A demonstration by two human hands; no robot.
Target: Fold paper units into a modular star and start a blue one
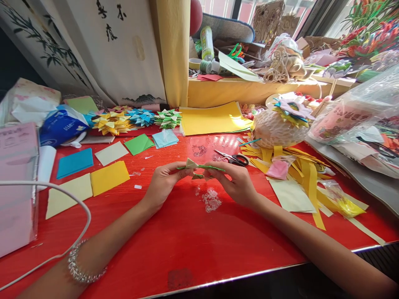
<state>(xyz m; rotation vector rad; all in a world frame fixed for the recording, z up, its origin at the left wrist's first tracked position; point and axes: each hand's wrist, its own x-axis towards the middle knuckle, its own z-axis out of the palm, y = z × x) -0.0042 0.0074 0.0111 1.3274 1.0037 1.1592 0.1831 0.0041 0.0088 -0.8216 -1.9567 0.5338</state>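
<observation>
Between my two hands, just above the red table [187, 232], is a small folded paper piece [192, 165] in green and pale cream. My left hand [165, 182] pinches its left end between thumb and fingers. At the other end, my right hand [235, 180] is closed on the same piece, its fingertips partly hiding the paper. Right behind my right hand lie scissors [233, 158] with black handles. A small heap of clear scraps [211, 200] rests on the table below the hands.
Stacked paper squares, such as blue [75, 162] and yellow [109, 178], lie left. Folded paper stars [112, 122] line the back beside yellow sheets [212, 118]. Yellow strips [311, 191] and a net-wrapped ball [280, 126] are right. A white cable [89, 216] loops near my left forearm.
</observation>
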